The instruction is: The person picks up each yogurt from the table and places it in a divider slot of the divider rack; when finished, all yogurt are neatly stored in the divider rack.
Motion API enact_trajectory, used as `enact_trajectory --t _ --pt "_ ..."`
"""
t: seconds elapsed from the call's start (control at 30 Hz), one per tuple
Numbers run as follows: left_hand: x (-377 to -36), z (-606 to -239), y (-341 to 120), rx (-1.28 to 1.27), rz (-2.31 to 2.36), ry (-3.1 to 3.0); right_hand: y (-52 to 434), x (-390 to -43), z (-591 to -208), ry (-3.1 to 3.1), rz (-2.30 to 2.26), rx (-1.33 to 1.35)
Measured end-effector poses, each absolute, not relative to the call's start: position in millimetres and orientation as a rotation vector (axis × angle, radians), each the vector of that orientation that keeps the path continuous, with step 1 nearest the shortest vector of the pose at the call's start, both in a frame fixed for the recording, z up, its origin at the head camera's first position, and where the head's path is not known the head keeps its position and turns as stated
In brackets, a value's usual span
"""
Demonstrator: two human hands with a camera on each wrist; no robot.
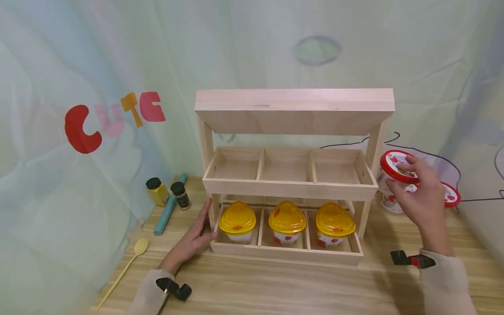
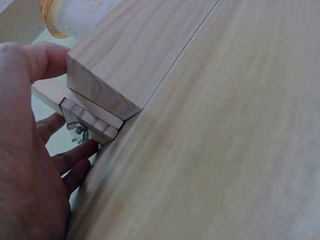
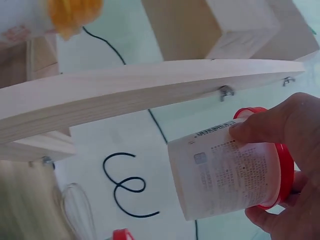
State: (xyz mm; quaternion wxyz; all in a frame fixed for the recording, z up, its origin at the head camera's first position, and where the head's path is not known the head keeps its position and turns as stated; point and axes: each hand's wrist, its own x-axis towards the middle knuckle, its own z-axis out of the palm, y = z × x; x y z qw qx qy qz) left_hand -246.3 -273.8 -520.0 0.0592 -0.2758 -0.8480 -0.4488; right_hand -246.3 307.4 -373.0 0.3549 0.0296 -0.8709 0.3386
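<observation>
Tub (image 3: 225,172) in R hand (image 1: 425,199), nr rack (image 1: 291,189)

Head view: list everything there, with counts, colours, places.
Wooden rack: one, pale, centre.
Yellow-lidded cups: three, white below, one per lower compartment.
Red-lidded cups: at least two, white below, right of rack.
Jars: two, yellow and dark, left.
Rod: one, teal, between jars.
Spoon: one, yellow, front left.
Table: one, brown, underneath.
Backdrop: pale green, behind.
CUTE letters: four, red, pink, orange, left backdrop.
Wrist mounts: two, black, at cuffs.
Left hand: one, beige sleeve, touching rack.
Right hand: one, beige sleeve, holding red-lidded cup.
</observation>
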Motion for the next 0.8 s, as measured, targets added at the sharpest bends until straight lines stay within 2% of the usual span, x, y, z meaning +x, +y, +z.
enact_trajectory --t 0.3,0.43,0.67,0.8 --pt "-272 -557 -291 -1.005 -1.382 -2.412 308 -231 -356 -2.244 0.857 0.106" --pt "-276 -562 -293 -0.954 -1.361 -2.433 308 -225 -351 -2.259 0.862 0.102" --pt "-255 -531 -279 -0.936 -1.365 -2.452 310 -212 -338 -2.242 0.850 0.141" --pt "-252 -525 -276 -0.933 -1.375 -2.459 310 -205 -333 -2.234 0.830 0.163"
